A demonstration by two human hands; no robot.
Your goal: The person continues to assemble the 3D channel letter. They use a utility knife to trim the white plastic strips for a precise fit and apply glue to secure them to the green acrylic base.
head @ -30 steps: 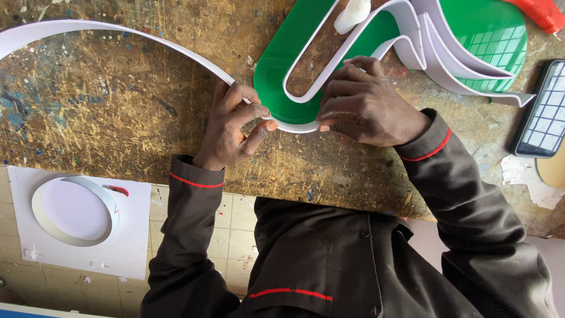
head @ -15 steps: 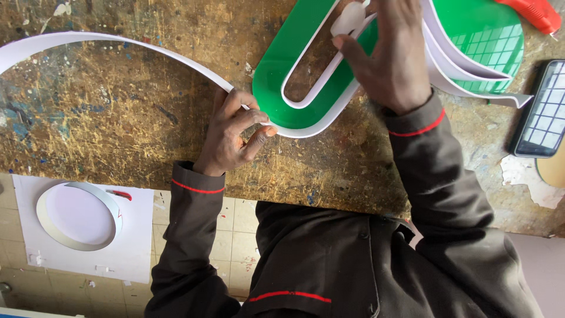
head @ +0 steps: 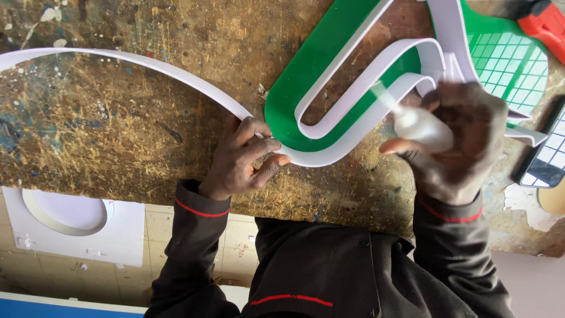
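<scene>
Gluing step, centre of frame: the left hand point(head: 242, 158), fingers closed, pinches the white plastic strip point(head: 347, 150) against the green letter panel point(head: 312, 76), while the right hand point(head: 456, 141) grips a small glue bottle point(head: 419, 125), whose nozzle should next meet the seam.

Two hands were at work: the left hand point(head: 241, 159) and the right hand point(head: 459, 141). There was one small white bottle point(head: 421, 126), one green curved panel point(head: 318, 76), one long white strip point(head: 147, 65), one red tool point(head: 544, 23), one phone point(head: 544, 159) and one white board with a round hole point(head: 76, 227) below the surface point(head: 118, 141).
</scene>
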